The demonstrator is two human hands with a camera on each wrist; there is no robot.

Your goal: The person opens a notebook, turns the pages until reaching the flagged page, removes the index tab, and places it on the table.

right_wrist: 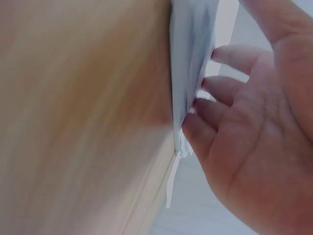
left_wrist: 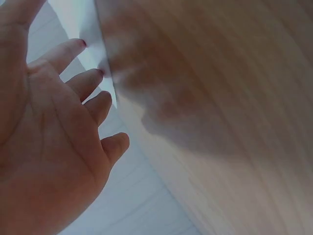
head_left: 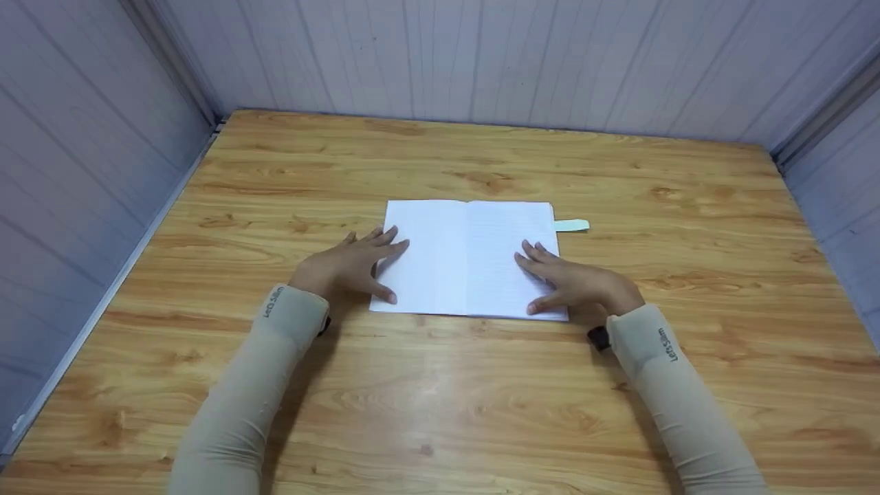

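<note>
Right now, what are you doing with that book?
A person has both hands on an open notebook that lies on the wood-grain table. The left hand is at the left page's outer edge, and the right hand rests on the right page, fingers spread. The pages show no writing that I can make out. A pale green strip sticks out past the right edge.

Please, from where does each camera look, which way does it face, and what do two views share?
Head: worn on the head, facing forward and down at the open notebook on the table; both sleeved forearms, left hand and right hand show.
Left wrist: worn there, facing along the left hand toward the notebook; only that hand shows.
Right wrist: worn there, facing along the right hand toward the notebook; only that hand shows.
Shared: both wrist views show notebook edge and table.
</note>
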